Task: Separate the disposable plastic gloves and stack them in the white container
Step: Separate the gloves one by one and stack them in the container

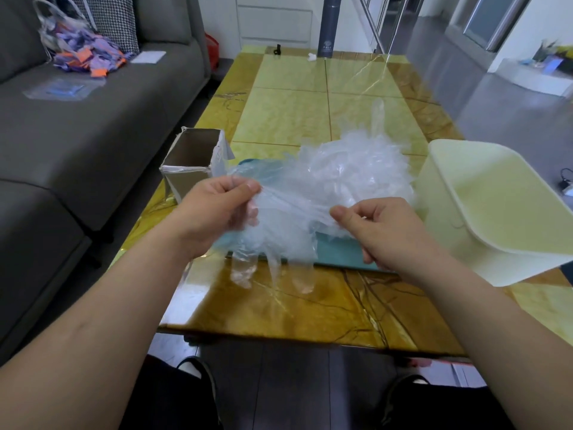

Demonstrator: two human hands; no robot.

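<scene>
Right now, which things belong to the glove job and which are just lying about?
Job: left hand and right hand, both pinching a glove; glove pile; white container.
Lying about: cardboard box, dark flask, purple scraps, sofa.

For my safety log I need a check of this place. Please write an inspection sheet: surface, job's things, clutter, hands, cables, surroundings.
Surface: glossy yellow-brown table, teal mat under the glove pile.
Job's things: glove pile on the mat; held glove stretched between both hands; white container at right, no gloves seen inside.
Clutter: open cardboard box at left; dark bottle at far edge.
Hands: left hand and right hand each pinch the held glove.
Cables: perhaps a dark cord on the floor, far right.
Surroundings: grey sofa at left, purple items on it.
</scene>
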